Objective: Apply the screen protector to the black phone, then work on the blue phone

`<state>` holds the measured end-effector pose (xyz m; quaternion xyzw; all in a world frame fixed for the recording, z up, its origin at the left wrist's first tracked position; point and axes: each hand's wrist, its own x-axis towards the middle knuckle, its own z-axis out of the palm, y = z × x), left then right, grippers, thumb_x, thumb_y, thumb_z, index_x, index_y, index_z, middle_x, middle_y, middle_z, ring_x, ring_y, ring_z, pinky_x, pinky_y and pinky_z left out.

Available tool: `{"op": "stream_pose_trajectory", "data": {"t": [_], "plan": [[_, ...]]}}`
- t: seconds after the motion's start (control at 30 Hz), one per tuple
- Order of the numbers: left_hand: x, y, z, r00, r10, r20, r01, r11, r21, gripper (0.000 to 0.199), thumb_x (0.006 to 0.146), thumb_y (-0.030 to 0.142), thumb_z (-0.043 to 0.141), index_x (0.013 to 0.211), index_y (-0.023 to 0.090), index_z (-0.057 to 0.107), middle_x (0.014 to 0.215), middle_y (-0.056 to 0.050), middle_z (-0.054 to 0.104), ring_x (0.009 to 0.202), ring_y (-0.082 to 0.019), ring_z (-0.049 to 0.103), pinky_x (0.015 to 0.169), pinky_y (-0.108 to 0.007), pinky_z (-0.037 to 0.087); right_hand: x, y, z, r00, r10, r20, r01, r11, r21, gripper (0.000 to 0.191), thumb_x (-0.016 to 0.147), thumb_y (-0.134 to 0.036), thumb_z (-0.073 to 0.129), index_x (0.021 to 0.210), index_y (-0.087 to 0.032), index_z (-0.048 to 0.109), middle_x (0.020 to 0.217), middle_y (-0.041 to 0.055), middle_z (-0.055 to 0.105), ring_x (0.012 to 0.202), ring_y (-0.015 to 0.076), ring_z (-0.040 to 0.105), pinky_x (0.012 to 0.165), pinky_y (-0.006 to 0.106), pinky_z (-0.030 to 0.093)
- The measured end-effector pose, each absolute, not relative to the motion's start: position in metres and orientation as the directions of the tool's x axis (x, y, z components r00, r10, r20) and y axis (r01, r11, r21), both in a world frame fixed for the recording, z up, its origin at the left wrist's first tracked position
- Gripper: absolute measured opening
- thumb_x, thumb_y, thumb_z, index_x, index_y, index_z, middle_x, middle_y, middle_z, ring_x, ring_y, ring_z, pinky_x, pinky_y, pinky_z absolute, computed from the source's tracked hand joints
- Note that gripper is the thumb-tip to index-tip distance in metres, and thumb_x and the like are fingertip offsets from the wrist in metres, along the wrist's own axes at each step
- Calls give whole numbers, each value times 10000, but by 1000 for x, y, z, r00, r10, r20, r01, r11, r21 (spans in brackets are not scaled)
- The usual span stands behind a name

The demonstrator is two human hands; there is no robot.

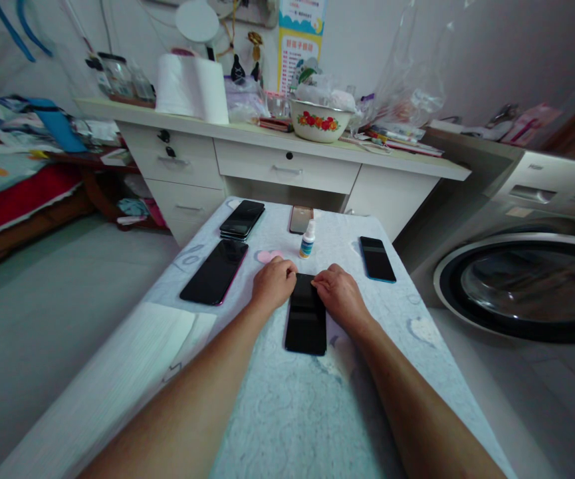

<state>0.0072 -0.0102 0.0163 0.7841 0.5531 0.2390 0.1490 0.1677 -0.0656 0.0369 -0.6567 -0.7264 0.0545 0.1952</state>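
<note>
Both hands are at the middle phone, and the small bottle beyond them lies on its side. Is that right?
Not quite: the small bottle stands upright, as the head view shows. It is indeed beyond the left hand and right hand, both at the middle phone.

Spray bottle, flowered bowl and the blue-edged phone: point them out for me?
Spray bottle [306,246]: head view, label.
Flowered bowl [319,124]: head view, outer wall.
Blue-edged phone [377,258]: head view, screen.
</note>
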Motion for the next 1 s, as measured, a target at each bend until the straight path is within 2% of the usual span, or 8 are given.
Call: {"op": "stream_pose_trajectory", "data": {"t": [0.3,0.57,0.77,1.0], "plan": [[7,-10,16,281,938,202,800,-346,491,169,829,192,486,847,225,650,948,-20,620,901,-148,586,761,-244,437,171,-63,35,-1,974,226,936,80,-342,161,883,-233,542,889,-199,700,882,46,595,835,160,581,747,247,403],[7,-9,15,281,938,203,808,-345,477,173,831,196,483,856,226,651,948,-21,620,905,-154,588,757,-248,436,168,-63,36,-20,975,220,937,96,-337,169,883,-213,529,884,-193,697,884,48,588,845,156,578,752,241,403],[7,-9,15,282,938,202,801,-346,489,167,827,189,488,851,225,650,947,-20,624,920,-156,591,775,-249,440,166,-63,38,-87,978,192,934,146,-325,158,874,-196,541,911,-191,694,912,47,587,863,150,575,762,236,406],[8,-10,15,278,939,204,795,-344,499,167,826,189,484,849,222,647,958,-19,623,928,-152,592,791,-251,440,163,-67,40,-200,958,205,897,264,-355,145,879,-196,548,884,-183,692,874,27,582,786,123,569,710,221,396]]}}
